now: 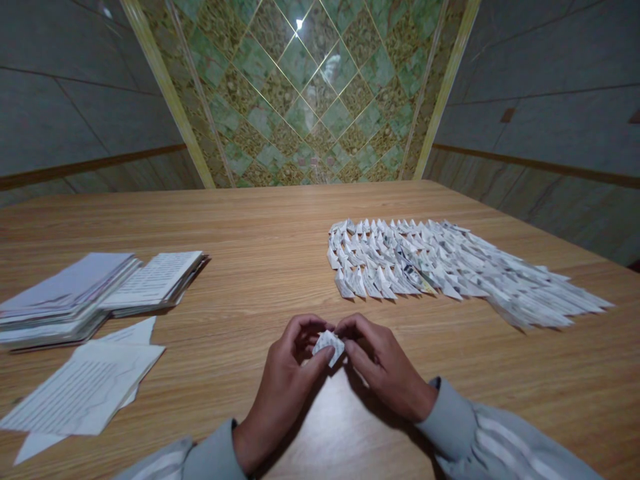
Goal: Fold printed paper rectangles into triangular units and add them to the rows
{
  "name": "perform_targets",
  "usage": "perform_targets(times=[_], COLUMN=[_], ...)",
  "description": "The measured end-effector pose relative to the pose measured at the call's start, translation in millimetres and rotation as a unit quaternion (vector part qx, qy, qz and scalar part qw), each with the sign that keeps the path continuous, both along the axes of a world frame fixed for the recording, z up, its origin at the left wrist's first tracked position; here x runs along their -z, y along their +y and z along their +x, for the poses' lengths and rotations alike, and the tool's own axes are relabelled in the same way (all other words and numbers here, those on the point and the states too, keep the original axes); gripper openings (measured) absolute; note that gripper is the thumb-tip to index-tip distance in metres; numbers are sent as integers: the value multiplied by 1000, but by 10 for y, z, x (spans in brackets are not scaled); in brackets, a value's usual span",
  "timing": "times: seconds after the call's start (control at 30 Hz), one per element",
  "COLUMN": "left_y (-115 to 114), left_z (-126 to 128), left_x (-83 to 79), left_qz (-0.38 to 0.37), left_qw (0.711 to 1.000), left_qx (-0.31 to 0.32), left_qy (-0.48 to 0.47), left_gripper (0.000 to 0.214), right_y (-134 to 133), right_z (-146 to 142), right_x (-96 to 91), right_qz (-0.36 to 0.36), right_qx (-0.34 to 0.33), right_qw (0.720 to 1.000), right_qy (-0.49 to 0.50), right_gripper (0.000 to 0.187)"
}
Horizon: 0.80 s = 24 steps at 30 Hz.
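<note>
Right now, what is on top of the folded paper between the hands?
The thumb of the left hand lies over the folded paper at its lower left. What lies beneath the thumb cannot be seen.

wood-grain table (270, 247) | green-gold diamond-patterned back wall (280, 127) | grey side walls (75, 100) | bright glint (299, 25) up high

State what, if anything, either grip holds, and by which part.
A folded paper, held by its lower left part in the left grip; the right grip is at its right corner, contact unclear.

Grey-marked white paper (326, 342), grey white-striped sleeves (453, 412), brown wood-grain table (270, 247)
</note>
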<state>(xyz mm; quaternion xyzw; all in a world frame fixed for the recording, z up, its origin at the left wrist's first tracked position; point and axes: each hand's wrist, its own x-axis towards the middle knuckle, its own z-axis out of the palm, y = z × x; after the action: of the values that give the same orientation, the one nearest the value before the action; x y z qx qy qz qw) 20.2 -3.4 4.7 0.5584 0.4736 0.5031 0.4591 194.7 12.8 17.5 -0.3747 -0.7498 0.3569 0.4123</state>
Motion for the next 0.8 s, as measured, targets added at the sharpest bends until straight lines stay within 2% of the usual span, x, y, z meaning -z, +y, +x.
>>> perform_targets(times=[0.13, 0.3, 0.37, 0.43, 0.53, 0.6, 0.8], left_y=[-27, -35, -36, -35, -25, -15, 3], left_z=[-31, -56, -55, -48, -35, -30, -53], left_x=[16, 18, 6, -9, -31, -39, -17], left_qz=[76, 181, 171, 117, 19, -10, 44], left_qw=[994, 974, 976, 987, 997, 997, 995], left_qx=[7, 23, 16, 12, 39, 53, 46], left_qy=[83, 137, 131, 112, 70, 49, 83], left_gripper=[26, 24, 24, 22, 13, 13, 14], right_y=[2, 8, 11, 12, 7, 2, -1], right_z=[-2, -9, -10, -10, -5, -1, -3], right_x=[-12, 2, -1, -8, -11, -2, 37], right_qz=[-56, -61, -53, -36, -15, -12, -27], right_qx=[9, 12, 17, 24, 28, 29, 16], right_qw=[998, 998, 998, 999, 999, 998, 999], right_qy=[-2, 1, 6, 17, 40, 47, 27], right_gripper=[10, 8, 6, 6, 9, 11, 6])
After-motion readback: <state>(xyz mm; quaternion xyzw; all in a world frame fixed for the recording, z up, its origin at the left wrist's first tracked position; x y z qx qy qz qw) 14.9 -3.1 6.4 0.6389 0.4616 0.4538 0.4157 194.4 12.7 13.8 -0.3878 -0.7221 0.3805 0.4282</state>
